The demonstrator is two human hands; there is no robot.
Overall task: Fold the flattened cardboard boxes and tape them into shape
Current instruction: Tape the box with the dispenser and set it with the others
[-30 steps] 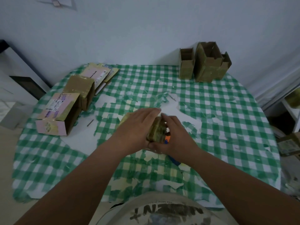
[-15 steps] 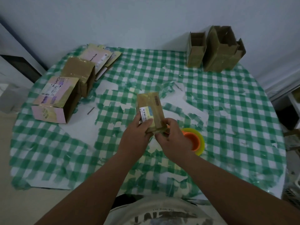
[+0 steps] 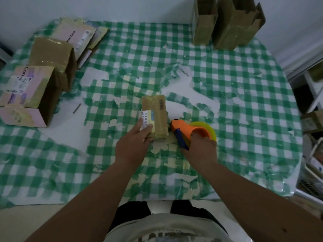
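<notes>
Your left hand [image 3: 134, 145] grips the small box [image 3: 154, 116], long axis running toward the table's far edge; your right hand [image 3: 201, 151], gripping the tape dispenser [image 3: 190, 131], sits just right of it.

tall boxes [image 3: 234, 23] at 1 o'clock: tops chopped off by the frame edge
right hand [image 3: 201, 151]: fingertips tucked inside the tape dispenser [image 3: 190, 131]
barcode label [image 3: 147, 118]: print way too tiny
</notes>
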